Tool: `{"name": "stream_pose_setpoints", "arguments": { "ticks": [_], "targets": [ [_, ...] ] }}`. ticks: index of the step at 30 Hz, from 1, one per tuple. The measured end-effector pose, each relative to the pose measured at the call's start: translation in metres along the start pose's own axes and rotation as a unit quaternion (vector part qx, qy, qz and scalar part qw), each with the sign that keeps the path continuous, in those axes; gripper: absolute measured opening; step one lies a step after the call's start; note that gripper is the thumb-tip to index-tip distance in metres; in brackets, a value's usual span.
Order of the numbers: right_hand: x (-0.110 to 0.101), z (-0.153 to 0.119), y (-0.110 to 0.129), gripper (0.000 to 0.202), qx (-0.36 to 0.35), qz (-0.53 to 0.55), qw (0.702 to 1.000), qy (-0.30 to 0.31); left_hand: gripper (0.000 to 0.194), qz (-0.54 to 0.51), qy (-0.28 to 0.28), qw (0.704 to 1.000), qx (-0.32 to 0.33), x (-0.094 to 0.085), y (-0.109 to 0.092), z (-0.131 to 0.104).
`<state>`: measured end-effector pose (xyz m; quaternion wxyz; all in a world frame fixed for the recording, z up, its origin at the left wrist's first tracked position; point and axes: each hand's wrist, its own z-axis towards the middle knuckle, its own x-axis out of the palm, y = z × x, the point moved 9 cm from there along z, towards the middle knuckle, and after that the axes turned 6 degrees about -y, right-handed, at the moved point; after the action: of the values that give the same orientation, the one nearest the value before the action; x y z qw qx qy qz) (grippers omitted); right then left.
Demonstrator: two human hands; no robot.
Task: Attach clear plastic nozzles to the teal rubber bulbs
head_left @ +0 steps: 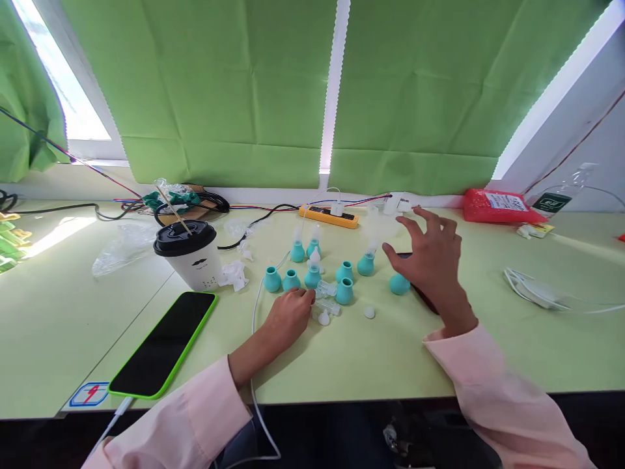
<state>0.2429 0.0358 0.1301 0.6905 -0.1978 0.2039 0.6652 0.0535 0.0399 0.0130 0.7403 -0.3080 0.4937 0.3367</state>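
Observation:
My left hand rests low on the table with its fingers curled together, beside clear plastic tubes and a small white cap. Whatever its fingertips hold, if anything, is hidden. My right hand is raised, thumb and fingers apart and nothing between them. Just left of it is a teal rubber bulb whose neck I cannot see. Several more open-necked teal bulbs stand upright in the middle. Some carry clear tops, such as the bulb near my right hand. Another white cap lies in front.
On the left are a lidded paper cup with a stick in it and a green-cased phone on a cable. Behind the bulbs lies an orange power strip. To the right are a red package, a bottle and a white cable.

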Motion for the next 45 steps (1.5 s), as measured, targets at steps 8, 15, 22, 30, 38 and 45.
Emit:
{"name": "stream_pose_setpoints", "arguments": {
  "ticks": [8,15,22,30,38,45],
  "targets": [
    [0.057,-0.027,-0.047,0.021,0.062,-0.005,0.935,0.349,0.017,0.001,-0.071,0.997,-0.02,-0.018,-0.002,-0.002],
    [0.008,-0.003,-0.019,0.022,0.118,0.35,0.913,0.173,0.016,-0.185,-0.248,0.948,0.075,-0.069,-0.021,-0.019],
    [-0.003,-0.049,0.089,0.016,0.001,0.552,0.815,0.176,0.041,-0.477,-0.059,0.877,0.007,-0.049,-0.023,-0.013],
    [0.001,-0.07,0.097,0.039,-0.042,0.538,0.833,0.124,0.025,-0.642,0.169,0.739,-0.113,-0.004,-0.03,-0.016],
    [0.049,-0.067,0.082,0.046,0.178,0.638,0.683,0.307,0.023,-0.664,0.133,0.73,-0.09,-0.01,-0.029,-0.017],
    [0.058,-0.051,0.052,0.051,-0.089,0.228,0.902,0.355,0.019,-0.694,0.115,0.698,-0.135,-0.008,-0.021,-0.014]
  ]
}}
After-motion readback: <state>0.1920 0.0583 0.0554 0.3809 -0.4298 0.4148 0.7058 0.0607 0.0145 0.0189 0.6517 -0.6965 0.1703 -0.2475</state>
